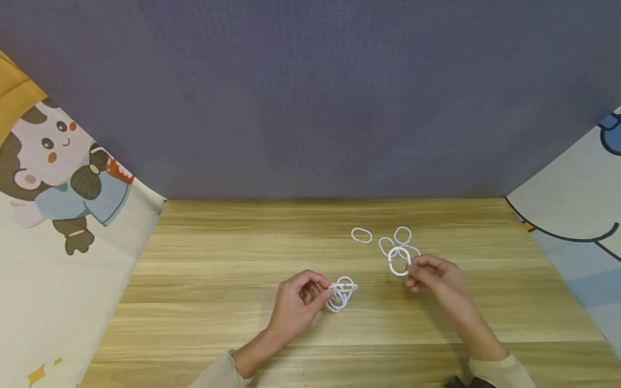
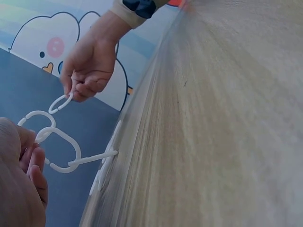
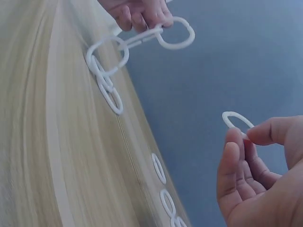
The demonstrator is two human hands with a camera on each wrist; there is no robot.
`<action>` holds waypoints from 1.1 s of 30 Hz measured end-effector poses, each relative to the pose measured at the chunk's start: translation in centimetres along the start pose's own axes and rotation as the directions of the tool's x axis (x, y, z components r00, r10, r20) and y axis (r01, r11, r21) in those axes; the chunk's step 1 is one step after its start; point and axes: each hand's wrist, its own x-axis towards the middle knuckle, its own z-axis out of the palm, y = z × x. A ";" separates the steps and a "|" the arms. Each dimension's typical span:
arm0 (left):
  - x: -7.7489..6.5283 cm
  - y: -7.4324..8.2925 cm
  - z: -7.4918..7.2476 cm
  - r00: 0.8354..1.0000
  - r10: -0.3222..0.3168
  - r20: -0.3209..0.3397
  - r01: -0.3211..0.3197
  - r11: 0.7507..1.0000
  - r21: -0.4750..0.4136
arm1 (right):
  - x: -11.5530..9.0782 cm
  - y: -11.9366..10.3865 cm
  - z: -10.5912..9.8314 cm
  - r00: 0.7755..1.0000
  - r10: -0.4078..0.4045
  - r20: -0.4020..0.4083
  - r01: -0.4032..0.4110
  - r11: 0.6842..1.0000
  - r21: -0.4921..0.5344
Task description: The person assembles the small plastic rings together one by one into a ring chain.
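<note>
My left hand [image 1: 297,303] pinches one end of a short chain of white plastic links [image 1: 338,303] between thumb and index finger. Seen from the right wrist, the chain [image 3: 108,56] hangs down from those fingertips, its lower links lying on the table. My right hand [image 1: 439,276] pinches a single oval link [image 1: 399,273] by its side, held up above the table. That link [image 3: 238,114] has a small gap in its ring and is apart from the chain. In the left wrist view, the right hand [image 2: 92,66] holds it just beyond the chain's upper link [image 2: 38,113].
Several loose white links lie on the wooden table [image 1: 218,269] beyond the right hand, among them one link [image 1: 361,241] off to the left and another link [image 1: 402,228] at the back. A grey-blue panel [image 1: 310,108] rises behind the table, with cartoon-printed panels [image 1: 73,215] at the sides.
</note>
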 end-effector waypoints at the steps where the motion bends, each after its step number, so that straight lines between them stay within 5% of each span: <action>1: 0.0 0.0 0.0 1.000 0.000 0.000 0.000 1.000 0.000 | -0.1 0.0 0.2 1.000 0.001 0.010 -0.001 1.000 -0.009; 15: -0.3 -0.1 0.2 1.000 -0.023 0.018 0.023 1.000 0.003 | -1.6 -0.5 3.4 0.995 -0.007 0.097 0.012 0.999 -0.050; 23: -0.3 0.1 0.3 0.999 -0.022 0.027 0.022 1.000 -0.001 | -2.2 -0.4 4.7 0.971 0.004 0.237 -0.009 1.000 0.019; 33: -0.3 0.0 0.3 0.999 -0.004 0.041 0.004 1.000 -0.006 | -2.4 -0.1 5.8 0.957 -0.001 0.290 -0.002 1.000 0.013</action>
